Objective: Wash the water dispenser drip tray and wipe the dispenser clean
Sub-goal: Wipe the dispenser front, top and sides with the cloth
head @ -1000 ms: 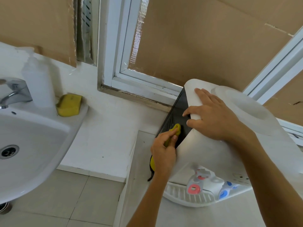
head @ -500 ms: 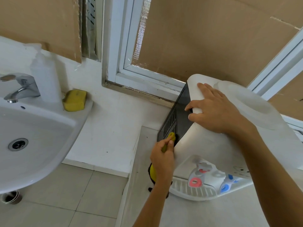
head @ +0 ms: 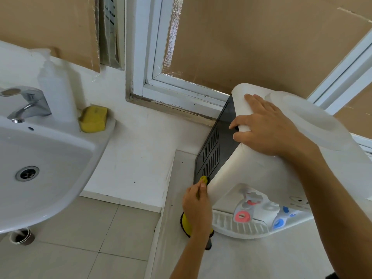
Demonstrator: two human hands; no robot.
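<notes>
A white tabletop water dispenser (head: 259, 172) stands on a pale counter, with a black vented side panel (head: 213, 152) facing left. My right hand (head: 265, 125) grips the dispenser's top left edge, fingers curled over onto the black panel. My left hand (head: 196, 206) holds a yellow cloth (head: 203, 179) and presses it against the lower end of the black panel. More of the cloth hangs out below my wrist. The white slotted drip tray (head: 237, 226) sits at the dispenser's front, under the red tap (head: 242, 215) and the blue tap (head: 280, 222).
A white wash basin (head: 46, 164) with a chrome faucet (head: 26, 103) is at the left. On its rim sit a yellow sponge (head: 93, 119) and a white bottle (head: 56, 85). A window frame (head: 181, 95) backed with cardboard runs behind. Tiled floor lies below the counter edge.
My left hand has slid the yellow cloth down the black panel, from near its middle to its lower end. My right hand has kept its grip on the dispenser's top.
</notes>
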